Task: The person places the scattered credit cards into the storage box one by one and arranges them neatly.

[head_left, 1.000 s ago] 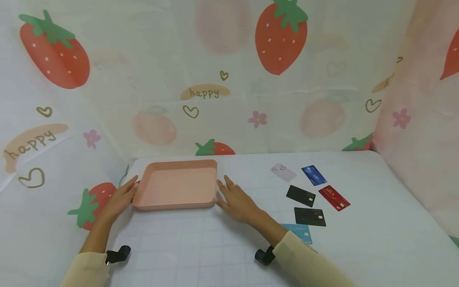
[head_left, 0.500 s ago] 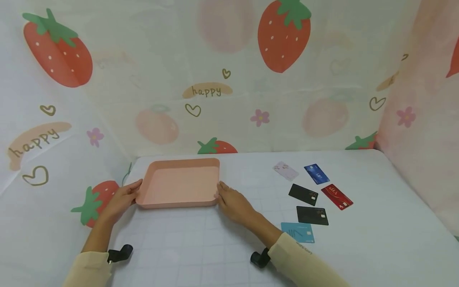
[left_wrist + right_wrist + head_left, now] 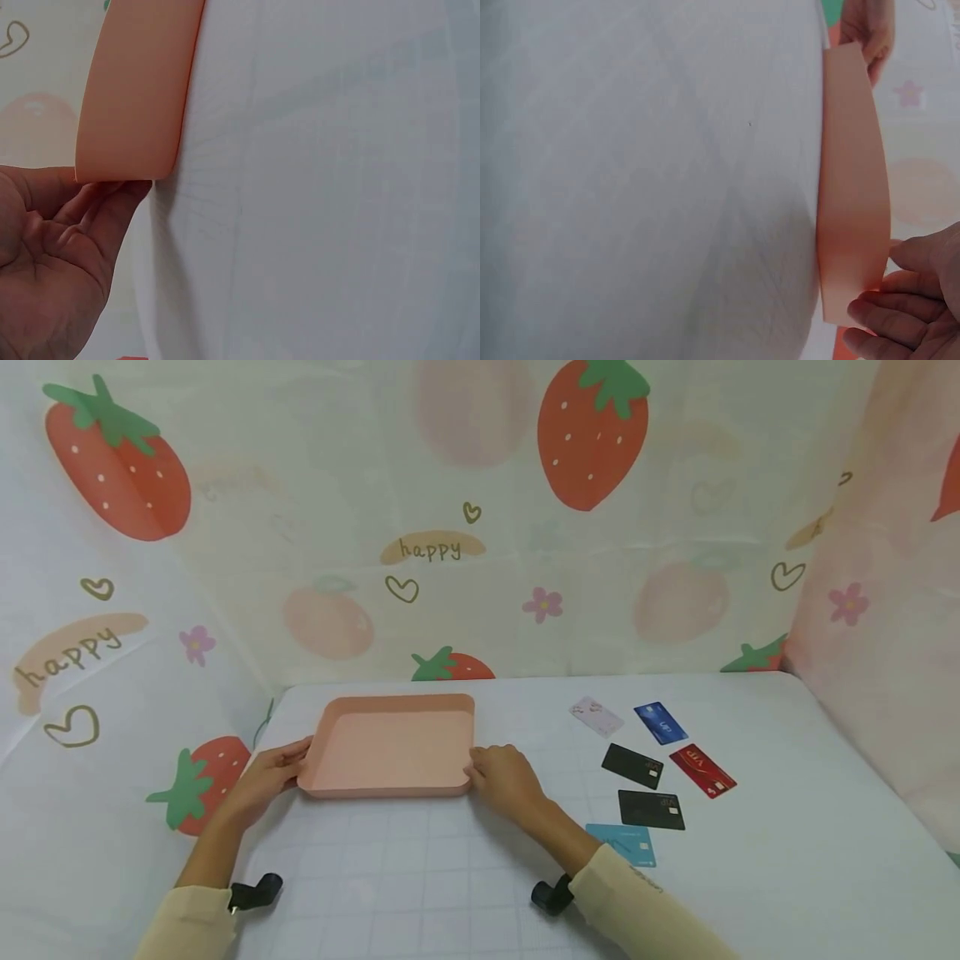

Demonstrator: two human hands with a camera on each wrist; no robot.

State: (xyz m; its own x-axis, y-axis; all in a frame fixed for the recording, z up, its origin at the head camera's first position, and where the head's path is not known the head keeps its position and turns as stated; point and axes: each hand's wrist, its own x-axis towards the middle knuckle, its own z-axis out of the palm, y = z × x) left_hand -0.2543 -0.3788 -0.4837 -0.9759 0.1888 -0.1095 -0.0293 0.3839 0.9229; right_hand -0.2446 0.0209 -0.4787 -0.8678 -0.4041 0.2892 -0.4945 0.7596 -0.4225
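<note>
A shallow pink rectangular tray (image 3: 390, 747) lies on the white table, left of centre in the head view. My left hand (image 3: 272, 778) holds its left end, with fingertips at the rim and the lower edge of the wall in the left wrist view. At the opposite end, my right hand (image 3: 506, 781) grips the right side near the front corner. In the right wrist view its thumb is by the rim and its bent fingers touch the pink wall (image 3: 851, 180). Some fingertips are hidden behind the tray.
Several bank cards lie apart on the right: a pale floral one (image 3: 596, 717), a blue one (image 3: 661, 723), a red one (image 3: 702, 770), two black ones (image 3: 651, 810) and a light blue one (image 3: 626, 845) near my right sleeve. A strawberry-print cloth (image 3: 480, 610) stands behind.
My right hand has closed from spread fingers onto the tray's right side. The tray has shifted slightly to the right, with both hands at its ends. The cards lie as before.
</note>
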